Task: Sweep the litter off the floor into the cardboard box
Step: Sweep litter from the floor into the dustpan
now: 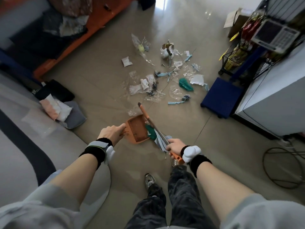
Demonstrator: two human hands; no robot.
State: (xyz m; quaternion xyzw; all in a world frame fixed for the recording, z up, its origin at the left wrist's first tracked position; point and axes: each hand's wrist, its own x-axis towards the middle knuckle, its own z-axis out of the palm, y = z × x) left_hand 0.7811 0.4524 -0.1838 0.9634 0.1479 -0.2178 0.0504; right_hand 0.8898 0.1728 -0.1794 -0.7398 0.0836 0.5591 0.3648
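My left hand (111, 133) grips the handle of an orange dustpan (137, 129) held low over the floor. My right hand (175, 147) is closed on the handle of a broom (146, 116), whose orange shaft runs forward past the pan's right side. A green scrap (151, 130) and pale blue strips (160, 142) sit at the pan's right edge. Litter (149, 85) lies scattered ahead: clear plastic wrappers, white paper, blue strips, another green piece (185, 84). An open cardboard box (237, 22) stands at the far right.
A blue platform scale (221, 96) and a wire basket rack (239, 57) stand to the right, beside a white appliance (272, 100). A cable coil (283, 167) lies at the right. Orange shelving (92, 30) and bags (57, 108) line the left. My shoe (149, 180) is below the pan.
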